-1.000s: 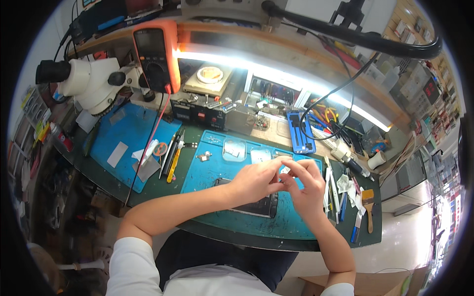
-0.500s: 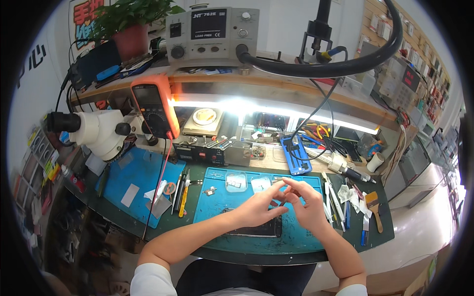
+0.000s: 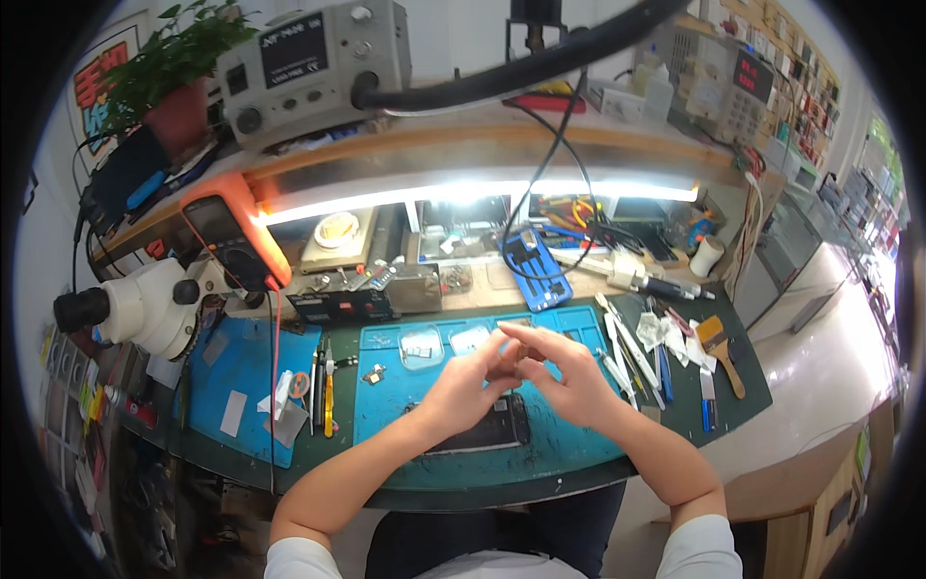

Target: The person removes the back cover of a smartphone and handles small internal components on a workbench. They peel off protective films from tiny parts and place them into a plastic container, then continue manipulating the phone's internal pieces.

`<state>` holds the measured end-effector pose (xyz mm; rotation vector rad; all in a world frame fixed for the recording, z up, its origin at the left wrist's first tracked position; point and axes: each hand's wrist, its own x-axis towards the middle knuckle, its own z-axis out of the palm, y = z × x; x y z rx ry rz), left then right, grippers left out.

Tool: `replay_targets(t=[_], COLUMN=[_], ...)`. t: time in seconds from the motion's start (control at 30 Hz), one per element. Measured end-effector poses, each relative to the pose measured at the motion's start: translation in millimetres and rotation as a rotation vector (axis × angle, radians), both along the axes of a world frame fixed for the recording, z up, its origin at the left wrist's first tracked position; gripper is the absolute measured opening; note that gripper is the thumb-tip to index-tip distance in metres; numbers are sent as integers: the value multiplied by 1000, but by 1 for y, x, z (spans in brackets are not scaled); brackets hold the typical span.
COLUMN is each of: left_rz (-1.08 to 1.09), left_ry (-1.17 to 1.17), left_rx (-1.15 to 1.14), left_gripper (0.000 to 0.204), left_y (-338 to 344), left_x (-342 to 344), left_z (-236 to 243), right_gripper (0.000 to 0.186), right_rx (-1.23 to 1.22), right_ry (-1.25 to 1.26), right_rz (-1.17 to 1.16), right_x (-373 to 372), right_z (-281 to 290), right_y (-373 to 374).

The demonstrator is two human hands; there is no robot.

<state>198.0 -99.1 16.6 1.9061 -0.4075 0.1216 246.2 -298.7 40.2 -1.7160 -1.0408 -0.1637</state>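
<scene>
Shifted since the earlier frame: view swung rightward, so that the orange multimeter (image 3: 236,232) sits farther left in the picture; bench contents otherwise in the same arrangement. Left hand (image 3: 461,391), right hand (image 3: 564,376): one pair, raised over the blue mat (image 3: 559,449), fingers curled and brought close at the tips, left thumb reaching toward the right hand; whether a small piece is pinched between them, cannot tell. Dark flat device (image 3: 500,425): one, lying flat on the mat below the hands, its left part covered by the left hand. Handling, by judgement: light fingertip pressure, both wrists level and steady, hands kept low and to one side of the device, so that anything slipping would land on the mat. Limits: beyond the fingertips, a clear box (image 3: 422,366) and a second clear box (image 3: 471,331); to the left, a small metal part (image 3: 373,373), easily swept by a sleeve; to the right, white tools (image 3: 629,343) beside the mat; nearest the body, the dark bench edge (image 3: 463,500). Best room, by judgement: the mat's near right portion, right of the device.
</scene>
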Motion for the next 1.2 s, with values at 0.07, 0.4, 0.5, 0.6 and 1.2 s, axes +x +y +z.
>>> replay_targets(t=[0.07,0.4,0.5,0.6,1.2], left_rz=[104,-30,-53,-84,263], left_ry=[24,110,26,-51,-403], left_rx=[109,237,185,20,565], left_gripper=[53,63,58,63,11], left_y=[-6,4,3,4,28], left_x=[1,9,6,10,18], left_z=[12,16,12,-2,-12], right_gripper=[46,54,56,59,56], right_rx=[-45,-102,-143,-7,107], right_ry=[-69,-135,-58,93,-138], right_rz=[-71,-110,-104,21,-152], right_x=[-2,-4,-6,-1,0], right_z=[1,0,-2,-5,1], right_y=[1,2,0,-1,-9])
